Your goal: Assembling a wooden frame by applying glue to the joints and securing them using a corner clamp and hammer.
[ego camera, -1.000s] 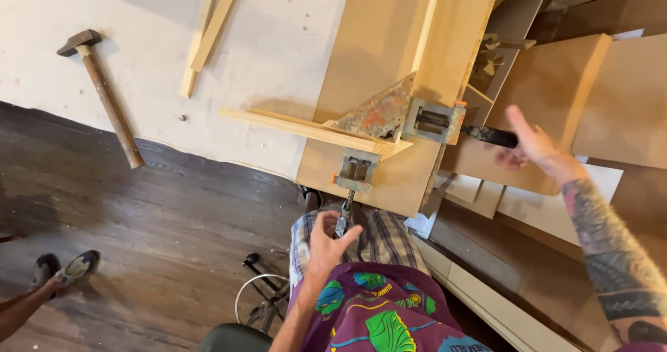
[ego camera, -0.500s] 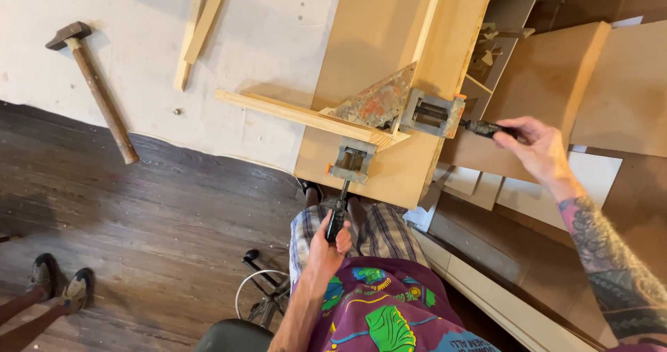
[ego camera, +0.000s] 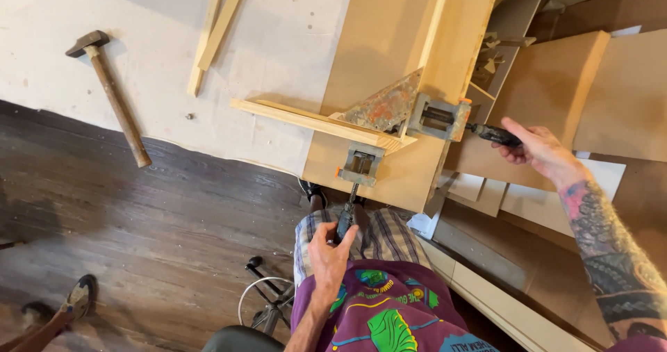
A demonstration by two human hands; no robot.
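Purple patterned shirt, plaid shorts, bare forearms, the right one tattooed.

1. Dark, worn wooden floorboards [ego camera: 125,234] cover the lower left.
2. A pale sheet [ego camera: 160,60] lies over the floor above them, speckled with debris.
3. Brown boards [ego camera: 611,95] are stacked at right.
4. Chair base [ego camera: 267,303] with castors below.

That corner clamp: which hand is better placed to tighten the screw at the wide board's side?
Probably the right hand: it already grips that screw's dark handle. The left hand holds the near handle.
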